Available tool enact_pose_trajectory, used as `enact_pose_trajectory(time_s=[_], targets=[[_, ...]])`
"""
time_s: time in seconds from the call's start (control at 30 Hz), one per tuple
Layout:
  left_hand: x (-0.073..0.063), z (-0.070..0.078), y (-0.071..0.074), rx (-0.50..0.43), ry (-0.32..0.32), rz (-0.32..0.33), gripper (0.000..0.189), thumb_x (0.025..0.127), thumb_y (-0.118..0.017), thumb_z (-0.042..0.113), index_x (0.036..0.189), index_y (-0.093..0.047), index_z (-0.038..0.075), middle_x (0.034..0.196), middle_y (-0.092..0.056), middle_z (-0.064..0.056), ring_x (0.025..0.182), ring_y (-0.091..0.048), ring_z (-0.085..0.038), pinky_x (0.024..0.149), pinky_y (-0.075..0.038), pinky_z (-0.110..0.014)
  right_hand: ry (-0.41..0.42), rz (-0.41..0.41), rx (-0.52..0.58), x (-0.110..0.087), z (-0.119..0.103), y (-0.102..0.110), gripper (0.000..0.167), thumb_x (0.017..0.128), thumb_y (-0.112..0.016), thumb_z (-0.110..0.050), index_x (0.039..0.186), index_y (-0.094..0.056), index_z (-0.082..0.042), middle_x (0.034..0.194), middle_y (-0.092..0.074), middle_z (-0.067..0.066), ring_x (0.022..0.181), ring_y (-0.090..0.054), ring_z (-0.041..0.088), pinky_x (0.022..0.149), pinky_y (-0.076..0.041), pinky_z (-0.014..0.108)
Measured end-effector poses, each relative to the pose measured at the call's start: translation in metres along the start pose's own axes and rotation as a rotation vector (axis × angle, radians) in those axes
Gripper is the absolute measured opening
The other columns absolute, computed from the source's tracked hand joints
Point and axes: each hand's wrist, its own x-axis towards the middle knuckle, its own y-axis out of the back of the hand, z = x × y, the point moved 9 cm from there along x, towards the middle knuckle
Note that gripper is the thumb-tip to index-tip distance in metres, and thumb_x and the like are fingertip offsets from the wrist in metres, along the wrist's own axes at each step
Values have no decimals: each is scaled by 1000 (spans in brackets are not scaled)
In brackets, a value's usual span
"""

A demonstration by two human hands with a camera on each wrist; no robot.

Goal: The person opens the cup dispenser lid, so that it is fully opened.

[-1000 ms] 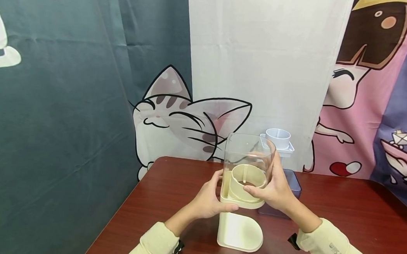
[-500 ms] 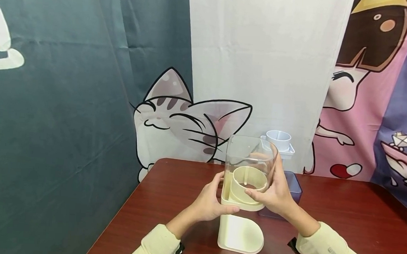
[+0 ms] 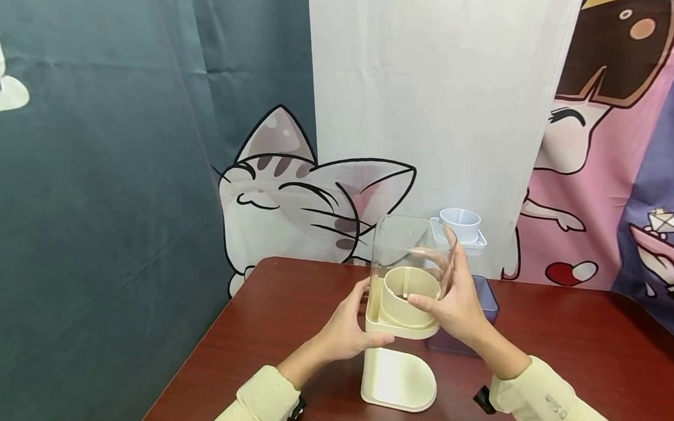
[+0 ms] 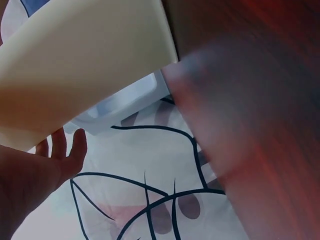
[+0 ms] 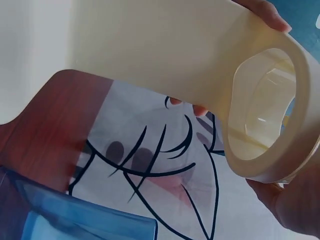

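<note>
A cream stand (image 3: pixel 399 378) has a flat rounded foot and an upright back panel (image 5: pixel 160 50). Its upper tray carries a short cream cylinder (image 3: pixel 401 312) and a see-through container (image 3: pixel 401 237). My left hand (image 3: pixel 341 330) grips the stand's left side below the tray. In the right wrist view its fingertips (image 5: pixel 200 110) show past the panel's edge. My right hand (image 3: pixel 461 308) holds the right side of the container, its thumb over the cylinder's near wall and other fingers behind the clear wall. From below, the right wrist view shows the tray's round opening (image 5: pixel 262 107).
Behind and to the right stands a similar item with a pale blue top (image 3: pixel 460 228) and a translucent blue-purple box (image 3: pixel 484 303), partly hidden by my right hand. The reddish-brown table (image 3: pixel 566 353) ends at a printed cloth backdrop (image 3: pixel 448 101).
</note>
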Motion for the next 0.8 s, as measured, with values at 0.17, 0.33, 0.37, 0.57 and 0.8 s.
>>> enact_pose_trajectory(time_s=[0.17,0.33,0.37,0.57,0.8], targets=[[1,1,-1,-30,-2,-14,104,74,-85,14,155,-20,14,137,-47,-11,112,-61,-25,85,-54,-28,39,-13,116,1,-3,-4,122,60,-82,15,157,-11,-8,134,-53,19,122,-56,24,102,-45,31],[0,2,-1,-41,13,-15,103,74,-86,13,154,-21,17,135,-47,-9,112,-62,-24,84,-53,-24,108,-46,184,2,-7,-7,122,60,-84,12,155,-9,0,137,-47,24,114,-61,29,93,-52,34],[0,2,-1,-39,14,-19,103,74,-86,14,154,-22,17,135,-47,-8,113,-62,-23,84,-53,-24,122,-48,188,1,-8,-6,122,60,-85,11,155,-10,0,137,-47,24,114,-61,29,92,-52,34],[1,0,-3,-37,7,-24,100,75,-86,17,153,-23,17,131,-48,-7,111,-62,-22,84,-54,-26,69,-94,149,0,-7,-7,133,54,-85,19,157,-4,-7,142,-43,21,118,-60,25,94,-51,32],[0,-3,-1,-54,27,-1,102,74,-86,15,154,-22,13,135,-47,-10,112,-61,-23,85,-53,-25,-28,-91,34,5,-1,-8,133,56,-84,21,156,-3,-12,134,-52,26,120,-59,20,96,-50,29]])
